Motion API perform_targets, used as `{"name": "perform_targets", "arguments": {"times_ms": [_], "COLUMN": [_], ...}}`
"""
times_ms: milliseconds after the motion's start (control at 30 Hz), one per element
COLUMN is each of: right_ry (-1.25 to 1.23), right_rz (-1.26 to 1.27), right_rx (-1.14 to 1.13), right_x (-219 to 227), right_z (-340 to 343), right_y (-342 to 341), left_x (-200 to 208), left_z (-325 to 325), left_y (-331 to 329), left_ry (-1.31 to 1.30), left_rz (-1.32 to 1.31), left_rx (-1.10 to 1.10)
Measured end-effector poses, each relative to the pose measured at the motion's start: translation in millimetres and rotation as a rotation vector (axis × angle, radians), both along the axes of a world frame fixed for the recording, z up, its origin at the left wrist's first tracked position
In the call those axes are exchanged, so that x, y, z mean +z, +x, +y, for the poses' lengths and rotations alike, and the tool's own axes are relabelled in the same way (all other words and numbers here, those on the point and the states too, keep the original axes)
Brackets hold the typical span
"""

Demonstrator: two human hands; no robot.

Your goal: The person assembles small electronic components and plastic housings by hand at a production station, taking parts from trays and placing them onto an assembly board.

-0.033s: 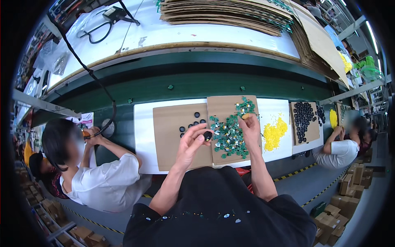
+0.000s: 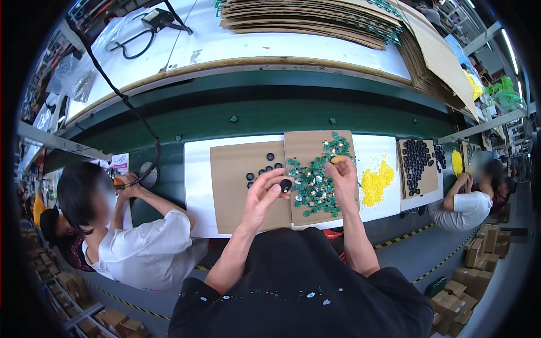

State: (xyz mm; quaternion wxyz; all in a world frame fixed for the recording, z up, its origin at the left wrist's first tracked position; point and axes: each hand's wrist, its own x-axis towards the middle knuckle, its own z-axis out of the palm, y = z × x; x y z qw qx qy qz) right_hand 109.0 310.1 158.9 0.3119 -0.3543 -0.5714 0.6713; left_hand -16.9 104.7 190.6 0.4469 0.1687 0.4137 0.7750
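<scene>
Between the thumb and fingers of my left hand (image 2: 261,198) is a small round black plastic cap (image 2: 285,185), tilted over the seam of two cardboard sheets. My right hand (image 2: 343,176) is bent with its fingertips drawn together, above the right side of a pile of small green circuit boards (image 2: 313,183). A yellowish covering or piece (image 2: 336,160) shows at those fingertips; I cannot tell which, nor whether they pinch anything else. Several more black caps (image 2: 270,157) lie just beyond my left hand on the left cardboard sheet (image 2: 234,191).
Small yellow parts (image 2: 377,183) lie heaped right of the boards. Farther right, many black caps (image 2: 416,163) cover another cardboard sheet. A green conveyor belt (image 2: 259,115) with spaced boards runs beyond. A person in white (image 2: 141,248) works at left, another person (image 2: 465,208) at right.
</scene>
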Motion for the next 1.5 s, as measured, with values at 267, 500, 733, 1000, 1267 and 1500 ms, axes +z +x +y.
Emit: {"name": "perform_targets", "arguments": {"times_ms": [267,500,733,1000,1267,1500], "right_ry": [-0.045,0.516,0.425,0.003,-0.141,-0.146], "right_rz": [0.124,-0.028,0.009,0.116,0.156,0.139], "right_rx": [0.129,0.33,0.339,0.235,0.105,0.025], "right_x": [75,101,108,114,127,122], "right_z": [-60,-79,-83,-93,-98,-103], "right_y": [-4,-6,-5,-6,-10,-8], "left_x": [16,27,35,33,41,40], "left_z": [3,-3,-4,-2,5,5], "left_y": [9,13,18,25,28,31], "left_ry": [0.042,0.091,0.108,0.093,0.092,0.048], "left_rz": [-0.019,0.021,0.059,0.11,0.13,0.113], "left_rx": [0.009,0.019,0.013,0.05,0.094,0.15]}}
